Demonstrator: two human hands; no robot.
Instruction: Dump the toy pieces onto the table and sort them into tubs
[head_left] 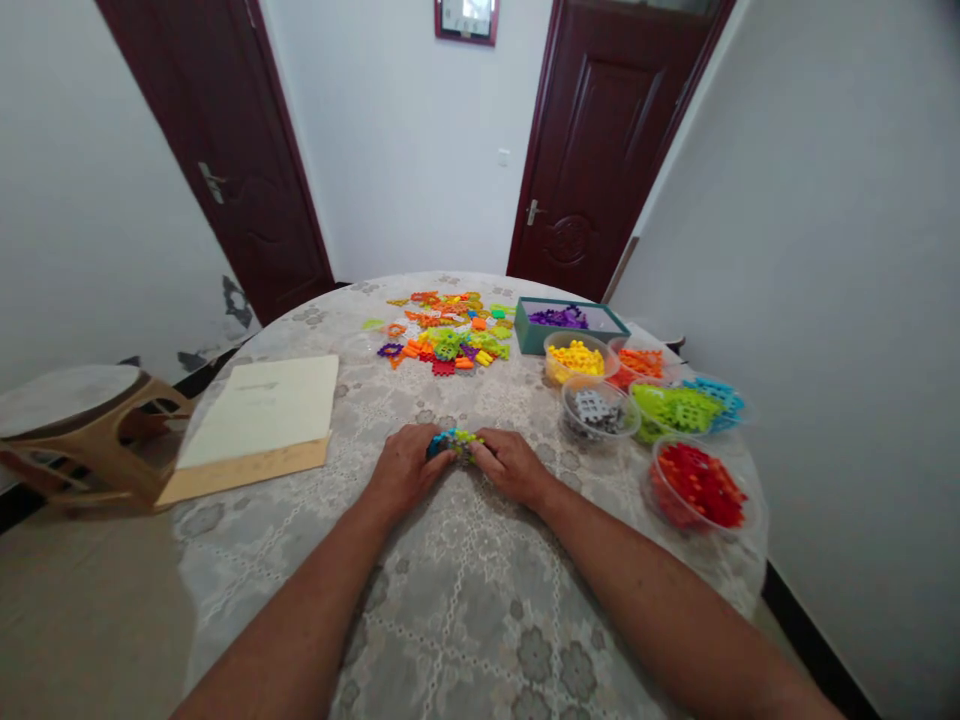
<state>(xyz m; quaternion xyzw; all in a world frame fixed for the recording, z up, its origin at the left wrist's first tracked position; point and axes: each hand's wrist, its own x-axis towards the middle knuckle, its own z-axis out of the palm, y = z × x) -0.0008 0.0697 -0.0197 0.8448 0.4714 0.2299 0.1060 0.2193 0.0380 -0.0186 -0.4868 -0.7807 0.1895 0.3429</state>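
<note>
Both hands meet over the middle of the table, gripping a small cluster of interlocking plastic pieces in blue, green and grey. My left hand is closed on its blue left side, with the thumb at the front. On the green right side, my right hand pinches with thumb and fingers. Parts of the cluster are hidden behind the fingers. Beyond the hands lies a loose heap of mixed plastic pieces, mostly orange, yellow, green and red.
At right stand clear tubs of yellow, orange, grey, green, blue and red pieces. Behind them is a dark green box with purple pieces. Paper sheets lie left; a wooden stool stands beside the table.
</note>
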